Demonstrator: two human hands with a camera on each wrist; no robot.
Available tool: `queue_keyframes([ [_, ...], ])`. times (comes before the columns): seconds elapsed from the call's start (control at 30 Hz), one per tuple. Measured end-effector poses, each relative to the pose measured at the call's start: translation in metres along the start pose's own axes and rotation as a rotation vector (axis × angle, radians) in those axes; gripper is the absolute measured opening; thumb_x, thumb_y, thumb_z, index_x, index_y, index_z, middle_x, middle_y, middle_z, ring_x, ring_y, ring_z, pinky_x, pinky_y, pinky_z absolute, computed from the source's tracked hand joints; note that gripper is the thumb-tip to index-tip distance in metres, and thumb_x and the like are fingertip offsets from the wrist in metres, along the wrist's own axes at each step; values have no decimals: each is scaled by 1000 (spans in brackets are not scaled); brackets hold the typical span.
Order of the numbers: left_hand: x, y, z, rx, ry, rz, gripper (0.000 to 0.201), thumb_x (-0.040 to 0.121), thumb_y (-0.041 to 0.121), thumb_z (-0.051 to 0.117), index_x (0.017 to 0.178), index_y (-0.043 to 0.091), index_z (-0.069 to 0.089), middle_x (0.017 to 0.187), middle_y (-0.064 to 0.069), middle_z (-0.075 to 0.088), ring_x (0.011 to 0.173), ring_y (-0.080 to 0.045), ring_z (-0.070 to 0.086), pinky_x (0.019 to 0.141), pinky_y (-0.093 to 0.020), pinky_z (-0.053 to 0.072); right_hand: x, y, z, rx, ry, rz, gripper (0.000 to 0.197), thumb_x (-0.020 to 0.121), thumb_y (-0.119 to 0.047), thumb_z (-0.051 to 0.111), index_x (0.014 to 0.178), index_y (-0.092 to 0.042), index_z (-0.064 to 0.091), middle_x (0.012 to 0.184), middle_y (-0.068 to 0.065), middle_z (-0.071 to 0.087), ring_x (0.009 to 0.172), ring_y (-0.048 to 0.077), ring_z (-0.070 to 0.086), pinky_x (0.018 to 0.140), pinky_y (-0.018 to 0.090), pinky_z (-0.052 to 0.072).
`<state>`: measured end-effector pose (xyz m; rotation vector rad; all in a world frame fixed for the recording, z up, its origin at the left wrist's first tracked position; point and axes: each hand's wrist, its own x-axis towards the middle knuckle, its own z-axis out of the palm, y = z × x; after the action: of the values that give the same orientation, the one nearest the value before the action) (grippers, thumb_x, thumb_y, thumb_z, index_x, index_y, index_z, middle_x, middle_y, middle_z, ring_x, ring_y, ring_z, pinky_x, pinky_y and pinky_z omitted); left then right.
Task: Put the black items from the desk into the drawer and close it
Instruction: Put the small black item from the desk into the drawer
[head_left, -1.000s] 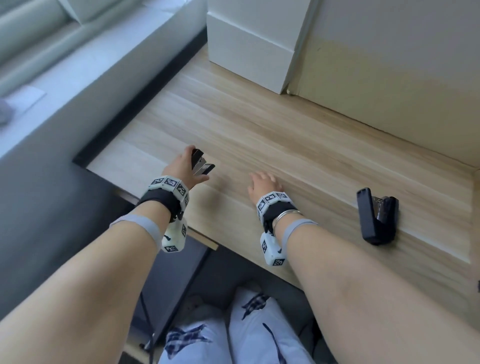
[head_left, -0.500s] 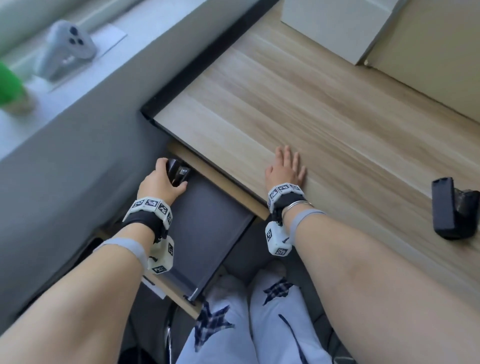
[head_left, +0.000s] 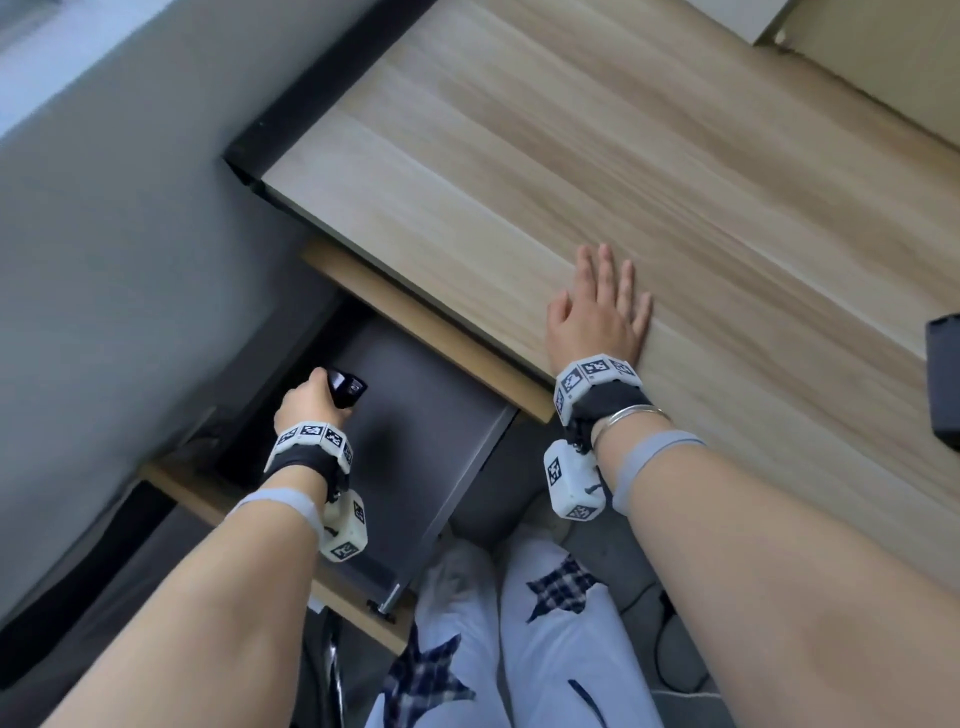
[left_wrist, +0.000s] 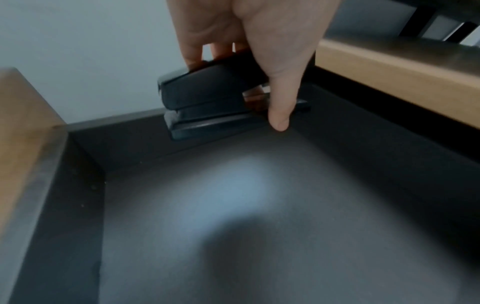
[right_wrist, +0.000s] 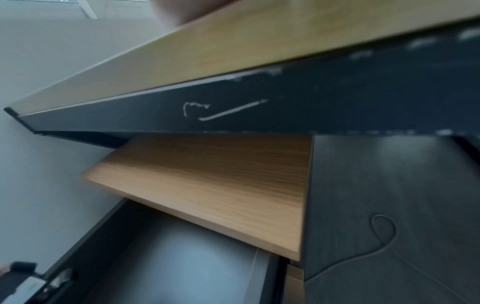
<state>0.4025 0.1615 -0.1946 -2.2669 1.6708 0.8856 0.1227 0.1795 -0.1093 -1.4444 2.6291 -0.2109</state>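
My left hand (head_left: 311, 400) grips a small black stapler (head_left: 347, 391) and holds it low inside the open grey drawer (head_left: 436, 441), near its far left corner. In the left wrist view the stapler (left_wrist: 207, 98) hangs just above the drawer floor (left_wrist: 233, 205), with my thumb (left_wrist: 279, 115) on its side and fingers behind it. My right hand (head_left: 597, 312) lies flat with straight fingers on the wooden desk (head_left: 571, 156) near its front edge. A second black item (head_left: 944, 379) sits on the desk at the far right, cut off by the frame.
The drawer hangs under the desk's left end, beside a grey wall (head_left: 104, 260). A wooden panel (right_wrist: 221, 185) sits just above the drawer. My knees in white trousers (head_left: 519, 649) are below the drawer front. A white box corner (head_left: 753, 15) stands far back on the desk.
My left hand carried the stapler off the desk, over the edge and down into the open drawer. My right hand stayed flat on the desk, its fingers now straighter.
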Motion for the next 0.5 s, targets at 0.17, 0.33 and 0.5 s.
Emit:
queue_keyframes([
  [0.17, 22, 0, 24, -6, 16, -42, 34, 76, 18, 65, 108, 10, 56, 110, -19, 66, 109, -37, 59, 85, -42, 51, 0, 1, 4, -15, 54, -8, 60, 91, -31, 36, 150, -33, 22, 161, -9, 18, 150, 17, 14, 121, 45, 8],
  [0.33, 42, 0, 37, -15, -8, -126, 38, 77, 20, 67, 112, 11, 54, 115, -19, 64, 113, -37, 57, 88, -44, 51, 0, 1, 4, -19, 66, -8, 61, 89, -30, 39, 149, -33, 25, 160, -9, 20, 150, 18, 16, 121, 45, 10],
  [0.5, 58, 1, 46, 8, -21, -131, 39, 77, 13, 64, 113, 5, 50, 118, -23, 60, 114, -40, 56, 88, -47, 50, 0, 1, 4, -23, 78, -10, 62, 88, -29, 40, 148, -32, 27, 160, -9, 23, 149, 18, 18, 121, 46, 12],
])
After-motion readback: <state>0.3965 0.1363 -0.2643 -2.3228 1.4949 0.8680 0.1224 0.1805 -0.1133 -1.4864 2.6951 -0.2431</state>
